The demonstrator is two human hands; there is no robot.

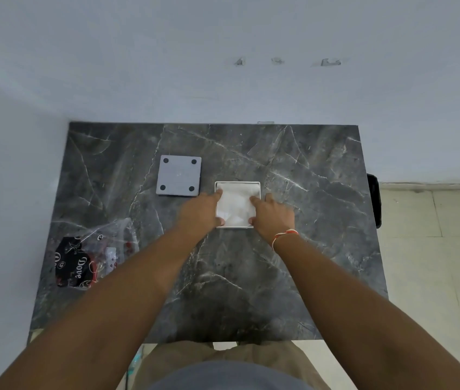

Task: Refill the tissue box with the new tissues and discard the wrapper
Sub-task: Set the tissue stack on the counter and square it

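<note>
A square white tissue box (237,183) stands open on the dark marble table (293,271). A stack of white tissues (236,202) fills it. My left hand (199,211) rests on the box's left side, fingers reaching onto the tissues. On the right side my right hand (275,215) does the same, its fingertips pressing the stack's edge. The grey square lid (178,175), with four dark feet facing up, lies just left of and behind the box. The crumpled clear plastic wrapper (93,254), printed black and red, lies at the table's left front.
The table stands against a white wall at back and left. A black object (373,197) sits off the table's right edge. Beige tiled floor (426,249) lies to the right.
</note>
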